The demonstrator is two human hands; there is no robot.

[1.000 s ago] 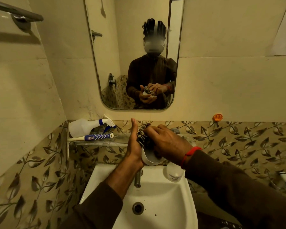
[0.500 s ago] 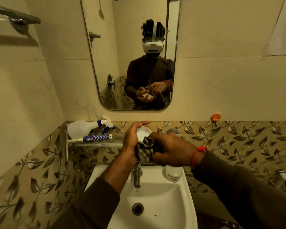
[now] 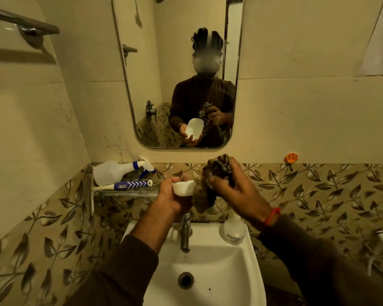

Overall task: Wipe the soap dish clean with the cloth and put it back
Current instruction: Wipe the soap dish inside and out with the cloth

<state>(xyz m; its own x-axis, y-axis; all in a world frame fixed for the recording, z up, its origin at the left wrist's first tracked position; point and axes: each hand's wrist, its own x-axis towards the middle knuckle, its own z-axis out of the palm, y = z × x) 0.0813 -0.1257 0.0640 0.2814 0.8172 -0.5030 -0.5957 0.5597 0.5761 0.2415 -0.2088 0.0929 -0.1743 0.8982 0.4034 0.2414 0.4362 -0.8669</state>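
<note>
Soap dish [image 3: 183, 188] gripped in our left hand [image 3: 171, 198], cloth [image 3: 210, 184] bunched in our right hand [image 3: 237, 193] just beside it, both held above the sink [image 3: 248, 261].

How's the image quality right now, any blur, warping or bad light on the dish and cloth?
Head view: dim, warm yellow light; wide-angle bending bows the mirror edges and wall lines. The dish in the left hand reads bright and fairly sharp. The cloth in the right hand is dark and slightly smeared. The mirrored face is blurred out.
</note>
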